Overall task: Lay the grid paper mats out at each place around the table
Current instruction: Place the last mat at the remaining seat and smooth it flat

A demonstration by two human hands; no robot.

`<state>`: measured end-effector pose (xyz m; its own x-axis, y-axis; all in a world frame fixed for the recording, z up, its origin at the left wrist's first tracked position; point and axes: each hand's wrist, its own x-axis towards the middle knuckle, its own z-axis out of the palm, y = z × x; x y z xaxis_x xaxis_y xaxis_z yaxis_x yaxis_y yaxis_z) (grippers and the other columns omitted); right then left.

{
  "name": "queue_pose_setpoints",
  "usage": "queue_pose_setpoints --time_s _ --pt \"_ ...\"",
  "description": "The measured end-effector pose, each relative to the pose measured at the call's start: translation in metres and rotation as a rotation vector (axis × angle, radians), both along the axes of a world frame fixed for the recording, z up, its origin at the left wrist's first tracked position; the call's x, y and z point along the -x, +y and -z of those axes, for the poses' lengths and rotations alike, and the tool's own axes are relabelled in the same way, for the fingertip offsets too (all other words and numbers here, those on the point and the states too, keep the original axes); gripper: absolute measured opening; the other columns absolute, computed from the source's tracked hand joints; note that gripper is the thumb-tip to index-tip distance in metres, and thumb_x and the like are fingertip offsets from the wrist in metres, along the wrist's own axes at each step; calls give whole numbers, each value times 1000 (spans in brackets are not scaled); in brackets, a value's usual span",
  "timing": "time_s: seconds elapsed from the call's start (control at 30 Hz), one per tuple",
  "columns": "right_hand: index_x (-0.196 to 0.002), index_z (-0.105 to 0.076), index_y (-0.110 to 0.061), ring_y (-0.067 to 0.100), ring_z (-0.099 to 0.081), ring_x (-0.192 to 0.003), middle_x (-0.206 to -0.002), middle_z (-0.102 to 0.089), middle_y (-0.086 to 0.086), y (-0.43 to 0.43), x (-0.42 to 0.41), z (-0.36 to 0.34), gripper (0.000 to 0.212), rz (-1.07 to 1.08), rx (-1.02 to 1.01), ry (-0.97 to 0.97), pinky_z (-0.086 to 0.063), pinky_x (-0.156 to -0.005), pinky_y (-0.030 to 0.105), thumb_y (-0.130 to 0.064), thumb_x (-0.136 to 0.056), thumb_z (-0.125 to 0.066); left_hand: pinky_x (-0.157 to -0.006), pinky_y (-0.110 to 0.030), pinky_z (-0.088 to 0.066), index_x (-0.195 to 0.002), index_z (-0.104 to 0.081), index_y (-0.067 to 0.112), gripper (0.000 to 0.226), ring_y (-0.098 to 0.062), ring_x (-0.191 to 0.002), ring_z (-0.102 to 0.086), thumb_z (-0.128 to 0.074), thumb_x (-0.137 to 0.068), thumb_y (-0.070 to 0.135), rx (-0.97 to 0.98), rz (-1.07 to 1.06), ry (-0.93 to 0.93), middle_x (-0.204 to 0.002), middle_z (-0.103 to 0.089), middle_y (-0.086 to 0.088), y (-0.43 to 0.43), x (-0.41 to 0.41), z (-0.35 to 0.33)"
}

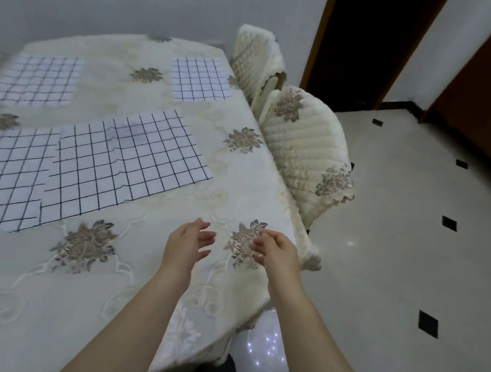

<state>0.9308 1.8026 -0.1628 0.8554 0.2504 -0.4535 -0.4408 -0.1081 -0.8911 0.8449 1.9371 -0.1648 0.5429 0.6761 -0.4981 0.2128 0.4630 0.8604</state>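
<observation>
Two empty hands, left hand (189, 242) and right hand (276, 251), grips apart, hover near the tablecloth (133, 280) edge.

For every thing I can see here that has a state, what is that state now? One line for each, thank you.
Left hand: open, empty, above the tablecloth.
Right hand: open, empty, fingers curled.
Far left mat: lying flat.
Far right mat: lying flat, near a chair.
Near middle mat: laid out, rippled along its middle.
Near left mat: lying flat, its right edge under the middle mat.
Chairs: pushed in, covered.
Doorway: open, dark.
</observation>
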Motion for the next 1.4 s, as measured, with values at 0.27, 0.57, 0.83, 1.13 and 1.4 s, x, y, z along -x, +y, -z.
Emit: queue_pose_setpoints --time_s 0.27,0.57,0.83,1.13,1.4 --pt "-106 -64 -5 20 -66 -84 -98 -67 14 66 -79 -4 20 -217 37 7 -56 -70 31 -13 -96 -49 -89 -44 -52 -97 -65 11 26 -26 -95 -68 -48 -97 31 22 -193 -21 -97 -71 -14 53 -54 1" --pt "-110 -62 -6 24 -61 -91 -100 -63 11 126 -119 11 22 -269 2 232 -51 -77 33 -7 -94 -48 -89 -33 -49 -105 -63 17 15 -15 -99 -62 -58 -90 16 -301 -163 156 -101 -66 3 84 -81 -1" --pt "-75 -50 -17 14 -33 -56 -66 -37 2 178 -154 21 21 -298 -99 448 -29 -54 26 -7 -93 -48 -98 -21 -31 -139 -42 18 55 -15 -131 -42 -56 -85 15 -540 60 395 -142 -44 1 98 -106 15" --pt "-63 -50 -13 20 -41 -50 -55 -48 7 219 -170 41 23 -587 147 312 -32 -52 28 -10 -86 -53 -116 -35 -28 -151 -22 16 72 -16 -146 -22 -53 -86 17 -517 237 501 -158 -23 -1 101 -133 35" --pt "-92 -62 -14 24 -65 -82 -82 -65 5 242 -156 46 13 -692 340 -98 -50 -77 28 -11 -81 -65 -104 -28 -39 -143 -39 17 54 -15 -126 -51 -49 -90 16 -364 39 437 -138 -54 1 108 -140 34"
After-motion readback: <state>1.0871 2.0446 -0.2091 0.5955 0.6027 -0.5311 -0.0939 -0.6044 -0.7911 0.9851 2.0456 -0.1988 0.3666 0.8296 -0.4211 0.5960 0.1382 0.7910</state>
